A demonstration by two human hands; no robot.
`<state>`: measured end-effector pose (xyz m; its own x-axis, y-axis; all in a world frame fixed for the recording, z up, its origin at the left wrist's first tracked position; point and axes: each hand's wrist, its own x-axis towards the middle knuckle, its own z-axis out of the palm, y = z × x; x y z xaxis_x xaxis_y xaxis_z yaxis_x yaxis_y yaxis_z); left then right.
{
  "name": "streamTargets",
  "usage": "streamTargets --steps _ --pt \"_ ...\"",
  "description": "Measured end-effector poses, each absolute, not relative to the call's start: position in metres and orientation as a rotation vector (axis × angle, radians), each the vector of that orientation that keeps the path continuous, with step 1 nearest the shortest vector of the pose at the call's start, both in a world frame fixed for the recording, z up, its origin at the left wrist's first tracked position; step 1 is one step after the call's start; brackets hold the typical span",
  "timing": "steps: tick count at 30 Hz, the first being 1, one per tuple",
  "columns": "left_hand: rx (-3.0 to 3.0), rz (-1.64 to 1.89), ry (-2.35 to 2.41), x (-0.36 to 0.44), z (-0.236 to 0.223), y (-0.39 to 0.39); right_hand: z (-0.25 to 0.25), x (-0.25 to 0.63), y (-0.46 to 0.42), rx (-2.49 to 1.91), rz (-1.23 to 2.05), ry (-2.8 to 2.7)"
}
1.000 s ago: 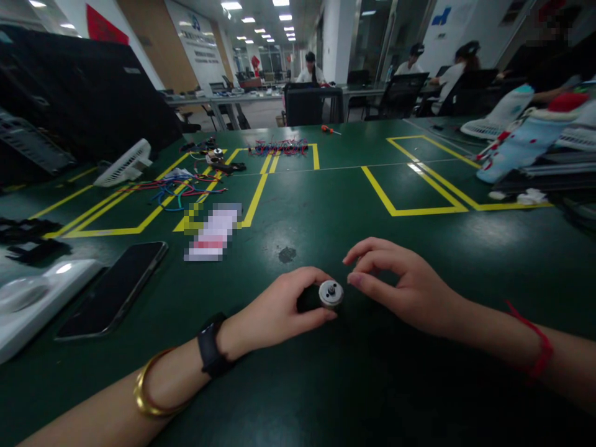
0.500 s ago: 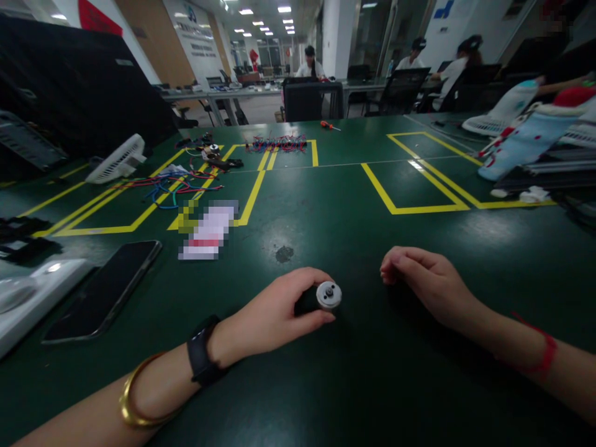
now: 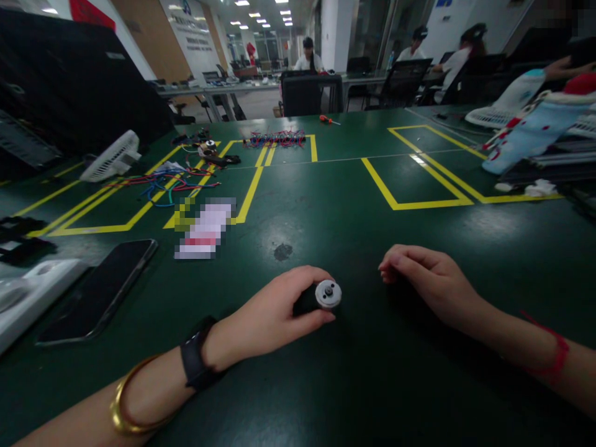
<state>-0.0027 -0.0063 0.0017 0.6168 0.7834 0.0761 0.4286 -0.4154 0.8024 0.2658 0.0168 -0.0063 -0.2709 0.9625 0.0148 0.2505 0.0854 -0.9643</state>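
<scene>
A small round metal motor (image 3: 328, 294) stands upright on the green table, its shaft end facing up. My left hand (image 3: 279, 307) is curled around it from the left, thumb on the near side and fingers on the far side. To the right, apart from the motor, my right hand (image 3: 426, 276) rests on the table with its fingers curled in and the thumb lying over them. Nothing shows in that hand.
On the left lie a dark smartphone (image 3: 105, 288), a white power strip (image 3: 44, 292) and a blurred white paper (image 3: 205, 230). Farther back are loose wires (image 3: 172, 183), a wire bundle (image 3: 277, 139) and an orange screwdriver (image 3: 327, 119). A blue bottle (image 3: 526, 136) stands right. People sit behind.
My right hand has drawn away from the motor to the right, and its fingers have curled closed. My left hand keeps its hold on the motor. The view has shifted slightly.
</scene>
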Motion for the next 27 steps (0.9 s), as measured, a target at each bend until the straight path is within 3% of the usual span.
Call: streamTargets --steps 7,15,27 --pt "2.053 0.583 0.945 -0.003 0.001 -0.006 -0.004 0.264 0.014 -1.224 1.170 -1.768" --pt "2.048 0.600 0.945 -0.002 -0.001 -0.005 0.009 0.250 0.017 -1.011 0.818 -2.538" --pt "2.094 0.582 0.989 -0.004 -0.006 -0.005 0.041 0.210 0.009 -0.872 0.545 -2.530"
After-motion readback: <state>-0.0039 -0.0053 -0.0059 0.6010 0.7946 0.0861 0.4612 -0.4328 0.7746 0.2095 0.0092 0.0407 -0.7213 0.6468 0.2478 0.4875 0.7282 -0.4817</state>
